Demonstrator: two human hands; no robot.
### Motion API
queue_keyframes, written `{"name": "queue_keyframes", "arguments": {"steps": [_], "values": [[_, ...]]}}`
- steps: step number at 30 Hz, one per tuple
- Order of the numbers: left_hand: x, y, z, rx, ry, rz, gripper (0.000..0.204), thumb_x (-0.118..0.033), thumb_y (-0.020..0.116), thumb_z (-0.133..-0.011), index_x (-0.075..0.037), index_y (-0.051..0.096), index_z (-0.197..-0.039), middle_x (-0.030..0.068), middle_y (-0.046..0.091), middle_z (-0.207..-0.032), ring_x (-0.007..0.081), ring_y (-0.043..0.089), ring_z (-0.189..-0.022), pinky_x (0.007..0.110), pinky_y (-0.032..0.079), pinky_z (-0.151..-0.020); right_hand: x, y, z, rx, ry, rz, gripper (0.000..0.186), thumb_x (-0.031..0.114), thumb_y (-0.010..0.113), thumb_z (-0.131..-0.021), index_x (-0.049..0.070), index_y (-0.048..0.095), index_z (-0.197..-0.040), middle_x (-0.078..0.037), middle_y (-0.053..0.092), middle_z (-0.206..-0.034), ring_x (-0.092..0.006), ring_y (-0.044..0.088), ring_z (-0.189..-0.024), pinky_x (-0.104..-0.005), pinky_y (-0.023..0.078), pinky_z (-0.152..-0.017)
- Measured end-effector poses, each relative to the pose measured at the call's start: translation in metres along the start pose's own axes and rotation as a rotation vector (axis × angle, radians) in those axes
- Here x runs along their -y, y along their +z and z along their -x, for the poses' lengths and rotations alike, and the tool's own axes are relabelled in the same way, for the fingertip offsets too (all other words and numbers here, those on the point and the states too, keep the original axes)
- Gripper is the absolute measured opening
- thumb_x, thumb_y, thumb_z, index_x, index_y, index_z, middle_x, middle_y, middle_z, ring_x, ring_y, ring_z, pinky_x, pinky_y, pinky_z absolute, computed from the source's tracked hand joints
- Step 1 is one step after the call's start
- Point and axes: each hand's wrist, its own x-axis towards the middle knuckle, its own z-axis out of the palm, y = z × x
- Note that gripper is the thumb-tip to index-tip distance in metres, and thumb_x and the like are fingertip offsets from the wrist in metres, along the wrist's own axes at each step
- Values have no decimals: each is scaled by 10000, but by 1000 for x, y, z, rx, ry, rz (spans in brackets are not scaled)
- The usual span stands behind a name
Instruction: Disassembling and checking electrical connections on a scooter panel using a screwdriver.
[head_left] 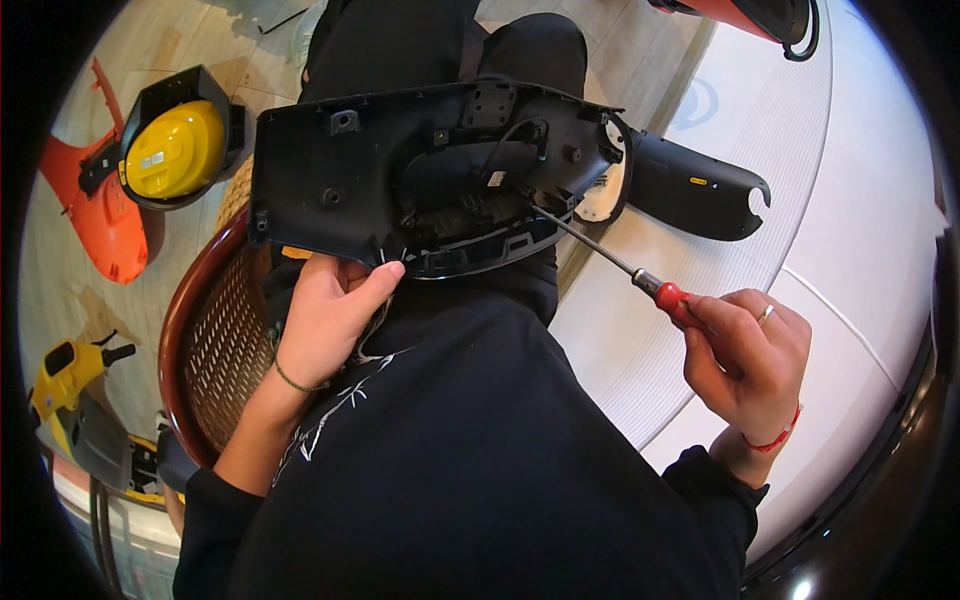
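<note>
Across my lap lies a large black plastic panel point(310, 165), its hollow inner side facing up with screw posts and a cable in it. My left hand point(335, 305) grips its near edge, thumb on top and the other fingers hidden beneath. In my right hand point(750, 350) is a long screwdriver point(600, 250) with a red handle. The shaft slants to the far left, and its tip reaches the panel's recess near the right side. Whether the tip sits in a screw is too small to tell.
A flat black cover point(700, 185) lies on the white table point(800, 420) at right, with a white cable point(840, 325) behind it. Left of the wicker chair point(215, 340), an orange panel point(110, 225), a yellow-and-black part point(175, 150) and a yellow-and-grey part point(70, 385) are on the floor side.
</note>
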Motion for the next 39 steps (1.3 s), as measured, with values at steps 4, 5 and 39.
{"name": "queue_keyframes", "arguments": {"steps": [4, 5, 39], "values": [[1, 1, 1, 2, 41, 48, 327, -67, 636, -842, 29, 482, -1115, 54, 588, -948, 78, 557, -833, 218, 460, -750, 0, -2, -1, 24, 23, -9, 186, 30, 708, -625, 43, 655, -803, -41, 534, -562, -149, 512, -465, -246, 351, -406], [1, 1, 1, 2, 41, 48, 327, -67, 636, -842, 29, 482, -1115, 54, 588, -948, 78, 557, -833, 218, 460, -750, 1, -2, -1, 41, 37, -15, 187, 26, 707, -629, 44, 653, -807, -40, 533, -568, -147, 517, -479, -246, 360, -416], [26, -6, -17, -146, 251, -140, 250, -68, 633, -770, 11, 554, -994, 4, 557, -844, 74, 494, -721, 237, 411, -636, 18, 44, 48, -182, 287, -102, 331, 72, 738, -738, 40, 578, -1025, -105, 608, -768, -197, 599, -585, -256, 463, -497]]}}
